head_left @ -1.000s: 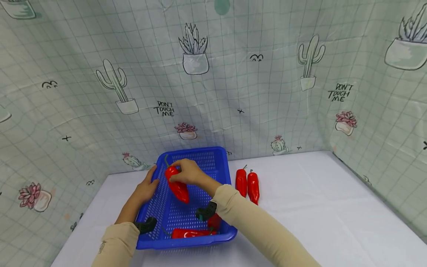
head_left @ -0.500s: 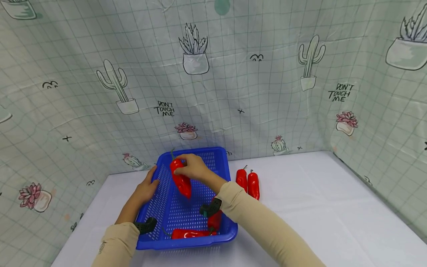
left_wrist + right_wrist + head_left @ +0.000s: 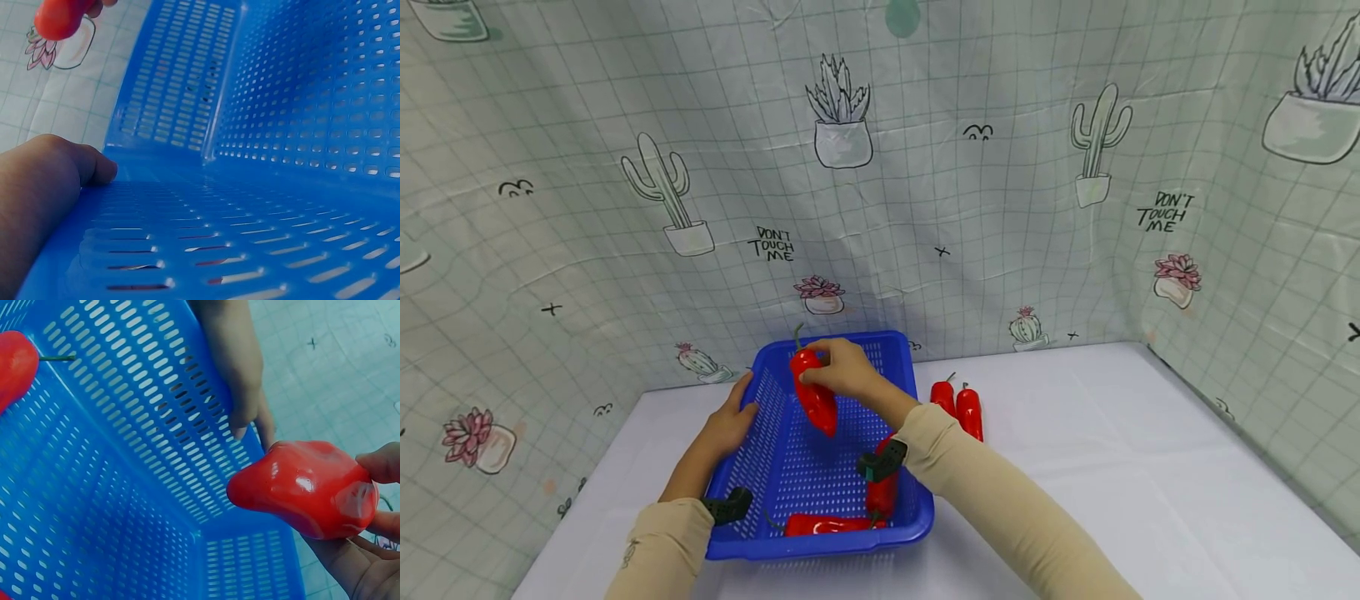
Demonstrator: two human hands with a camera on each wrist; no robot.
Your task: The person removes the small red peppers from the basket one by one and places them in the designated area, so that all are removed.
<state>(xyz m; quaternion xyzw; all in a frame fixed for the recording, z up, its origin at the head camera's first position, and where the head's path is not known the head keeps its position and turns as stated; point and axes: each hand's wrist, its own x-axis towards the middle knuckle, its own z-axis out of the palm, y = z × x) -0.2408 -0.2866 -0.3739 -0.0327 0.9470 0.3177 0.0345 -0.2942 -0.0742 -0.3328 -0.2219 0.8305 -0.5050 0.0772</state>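
My right hand holds a long red pepper near its stem end, raised over the far part of a blue perforated plastic basket. The stem points up and the tip slants down to the right. In the right wrist view, thumb and fingers pinch the thick end of the red pepper. My left hand grips the basket's left rim; its thumb hooks over the edge, while the fingers show through the slots outside. Inside the basket lie two more red peppers, one along the near wall, one by the right wall.
Two red peppers, a left one and a right one, lie on the white tabletop right of the basket, partly behind my right sleeve. A patterned cloth hangs around the back and sides.
My right hand has moved up and to the right with the pepper, uncovering more of the pepper by the right wall. The left hand and basket have stayed put.
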